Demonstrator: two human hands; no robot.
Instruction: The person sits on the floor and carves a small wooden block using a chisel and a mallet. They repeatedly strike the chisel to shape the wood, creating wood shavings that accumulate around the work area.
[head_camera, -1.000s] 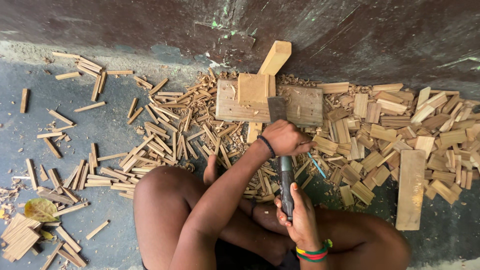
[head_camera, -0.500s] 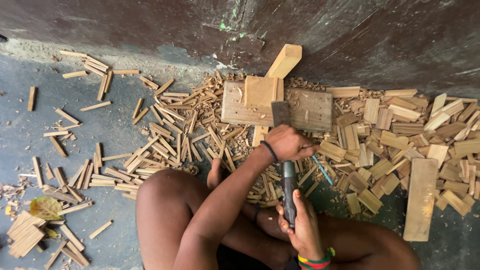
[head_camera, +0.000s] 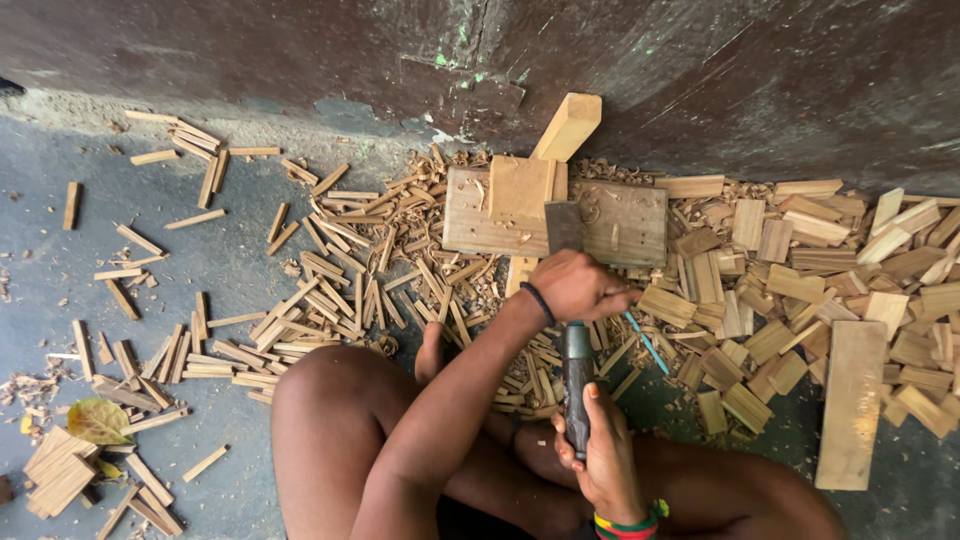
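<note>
Wooden work block (head_camera: 620, 225), flat on the concrete floor (head_camera: 200, 270) at its wall-side edge. Chisel (head_camera: 572, 330): long axis running from the person's lap toward the wall, blade on the block. Right hand (head_camera: 605, 450), fingers closed round the dark handle at the near end. Left hand (head_camera: 578, 287), nearer the block, fingers curled over the shank. Offcut sticks (head_camera: 330, 300) strewn either side.

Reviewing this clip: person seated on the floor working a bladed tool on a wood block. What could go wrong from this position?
The left hand sits on the chopping tool just behind its blade, so a slip could cut the fingers. The bare knee lies close beside the work, so a glancing stroke might reach it. The wooden block rests among loose wood sticks and may shift.
</note>
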